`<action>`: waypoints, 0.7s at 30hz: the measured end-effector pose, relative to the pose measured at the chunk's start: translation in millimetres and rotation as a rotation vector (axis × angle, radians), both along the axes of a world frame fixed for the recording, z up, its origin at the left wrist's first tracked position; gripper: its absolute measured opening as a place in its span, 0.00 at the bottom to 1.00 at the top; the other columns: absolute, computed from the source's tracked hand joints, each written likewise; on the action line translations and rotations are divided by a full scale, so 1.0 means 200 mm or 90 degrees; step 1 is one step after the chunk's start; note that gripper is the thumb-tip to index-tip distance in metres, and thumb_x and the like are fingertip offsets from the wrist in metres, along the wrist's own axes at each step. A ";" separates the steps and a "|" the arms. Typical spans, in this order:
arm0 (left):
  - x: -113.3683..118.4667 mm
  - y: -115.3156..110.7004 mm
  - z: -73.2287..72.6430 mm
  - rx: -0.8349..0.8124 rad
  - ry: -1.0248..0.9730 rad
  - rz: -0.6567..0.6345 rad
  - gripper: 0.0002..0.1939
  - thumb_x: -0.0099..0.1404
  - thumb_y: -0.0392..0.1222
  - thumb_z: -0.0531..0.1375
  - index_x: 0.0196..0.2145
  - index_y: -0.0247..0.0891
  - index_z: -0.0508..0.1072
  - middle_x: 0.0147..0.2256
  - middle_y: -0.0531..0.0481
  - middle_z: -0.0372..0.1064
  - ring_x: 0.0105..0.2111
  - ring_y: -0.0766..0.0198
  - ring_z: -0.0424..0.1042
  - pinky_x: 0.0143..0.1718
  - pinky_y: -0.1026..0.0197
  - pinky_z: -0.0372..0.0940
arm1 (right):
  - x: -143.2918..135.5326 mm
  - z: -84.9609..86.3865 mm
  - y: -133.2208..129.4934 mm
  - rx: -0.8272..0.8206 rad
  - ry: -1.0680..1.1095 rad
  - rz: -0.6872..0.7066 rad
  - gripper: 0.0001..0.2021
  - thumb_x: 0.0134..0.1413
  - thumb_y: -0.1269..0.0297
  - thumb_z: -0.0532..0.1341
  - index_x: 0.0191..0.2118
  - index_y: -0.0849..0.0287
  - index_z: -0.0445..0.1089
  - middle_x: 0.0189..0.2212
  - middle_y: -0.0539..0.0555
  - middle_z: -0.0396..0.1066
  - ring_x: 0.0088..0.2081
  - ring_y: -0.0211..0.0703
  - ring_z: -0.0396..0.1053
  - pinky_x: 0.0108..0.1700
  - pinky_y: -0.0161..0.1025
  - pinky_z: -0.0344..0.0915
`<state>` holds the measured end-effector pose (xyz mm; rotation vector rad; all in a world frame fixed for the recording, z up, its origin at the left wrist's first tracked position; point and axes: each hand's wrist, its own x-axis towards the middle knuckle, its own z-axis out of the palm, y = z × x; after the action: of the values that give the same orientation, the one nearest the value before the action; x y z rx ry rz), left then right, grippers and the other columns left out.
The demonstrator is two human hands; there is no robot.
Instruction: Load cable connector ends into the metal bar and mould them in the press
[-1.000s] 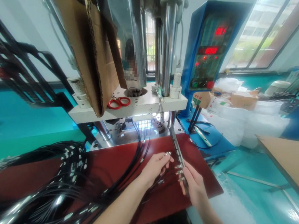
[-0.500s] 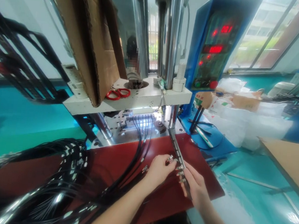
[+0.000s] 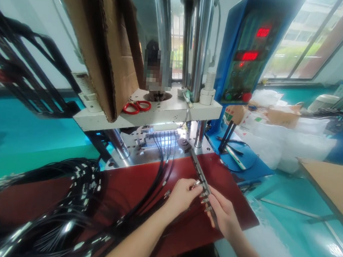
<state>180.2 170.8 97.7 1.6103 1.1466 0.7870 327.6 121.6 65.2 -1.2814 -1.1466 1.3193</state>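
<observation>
Two hands at one slotted bar (image 3: 199,169), left's connector (image 3: 196,183) apparently metal.

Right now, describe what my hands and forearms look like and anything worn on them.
Your left hand and right hand wear no gloves. No sleeve, watch or bracelet shows on you. Some fingers are hidden, so I cannot rule out rings.

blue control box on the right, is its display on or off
On: two red readouts glow on the front of the blue control box.
</observation>
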 end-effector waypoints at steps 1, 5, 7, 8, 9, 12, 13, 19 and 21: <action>-0.01 0.01 0.00 -0.004 -0.021 0.004 0.15 0.56 0.47 0.53 0.19 0.34 0.64 0.18 0.56 0.57 0.21 0.70 0.55 0.23 0.67 0.50 | 0.00 0.00 0.00 0.002 0.007 -0.009 0.29 0.51 0.49 0.56 0.54 0.63 0.61 0.17 0.47 0.63 0.13 0.30 0.55 0.11 0.27 0.54; -0.04 0.04 0.01 -0.047 -0.101 0.079 0.16 0.55 0.50 0.54 0.21 0.34 0.68 0.17 0.55 0.59 0.18 0.71 0.55 0.21 0.67 0.49 | 0.00 0.00 -0.01 -0.007 0.042 -0.027 0.29 0.49 0.49 0.57 0.53 0.63 0.61 0.19 0.48 0.64 0.15 0.31 0.57 0.11 0.27 0.54; -0.04 0.06 0.02 -0.110 -0.116 0.086 0.16 0.52 0.51 0.56 0.21 0.34 0.69 0.15 0.57 0.56 0.15 0.73 0.51 0.19 0.67 0.46 | 0.00 0.00 -0.01 -0.013 0.050 -0.022 0.29 0.50 0.49 0.57 0.53 0.63 0.61 0.17 0.47 0.63 0.14 0.30 0.55 0.11 0.27 0.54; -0.04 0.07 0.03 -0.139 -0.120 0.075 0.15 0.51 0.51 0.57 0.20 0.34 0.69 0.14 0.58 0.55 0.14 0.73 0.50 0.18 0.67 0.44 | 0.01 -0.01 -0.01 -0.017 0.053 -0.018 0.29 0.50 0.49 0.57 0.53 0.63 0.61 0.17 0.47 0.63 0.13 0.30 0.55 0.11 0.27 0.53; -0.03 0.07 0.03 -0.162 -0.124 0.064 0.15 0.50 0.50 0.58 0.19 0.34 0.68 0.13 0.58 0.54 0.14 0.74 0.49 0.17 0.66 0.43 | 0.01 -0.01 -0.01 -0.019 0.056 -0.016 0.29 0.50 0.49 0.57 0.54 0.63 0.61 0.17 0.47 0.63 0.13 0.29 0.54 0.11 0.27 0.53; -0.02 0.07 0.04 -0.195 -0.130 0.050 0.14 0.48 0.49 0.59 0.18 0.34 0.68 0.12 0.58 0.54 0.13 0.75 0.48 0.16 0.66 0.40 | 0.02 -0.02 0.00 -0.027 0.053 -0.001 0.29 0.50 0.49 0.57 0.55 0.62 0.59 0.19 0.48 0.65 0.13 0.29 0.54 0.11 0.27 0.53; -0.02 0.08 0.04 -0.207 -0.129 0.047 0.14 0.48 0.49 0.59 0.18 0.34 0.68 0.12 0.59 0.53 0.13 0.75 0.47 0.16 0.66 0.39 | 0.03 -0.02 0.00 -0.027 0.046 0.003 0.29 0.50 0.49 0.57 0.55 0.62 0.59 0.19 0.48 0.65 0.13 0.29 0.54 0.11 0.27 0.53; -0.05 0.09 0.04 -0.232 -0.132 0.012 0.14 0.47 0.49 0.59 0.17 0.34 0.67 0.10 0.61 0.47 0.12 0.75 0.44 0.15 0.66 0.38 | 0.02 -0.03 0.00 -0.011 -0.002 0.013 0.30 0.50 0.48 0.56 0.55 0.62 0.60 0.18 0.48 0.64 0.13 0.30 0.56 0.11 0.27 0.54; -0.05 0.10 0.04 -0.229 -0.133 0.011 0.13 0.47 0.48 0.59 0.18 0.34 0.67 0.10 0.61 0.47 0.12 0.75 0.45 0.16 0.66 0.38 | 0.01 -0.04 0.00 0.004 -0.019 0.022 0.30 0.51 0.48 0.55 0.55 0.63 0.59 0.16 0.47 0.62 0.13 0.30 0.54 0.10 0.27 0.53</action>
<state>169.9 190.1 104.8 1.1929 1.0818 0.6963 330.6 121.3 57.6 -1.2860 -1.1970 1.3254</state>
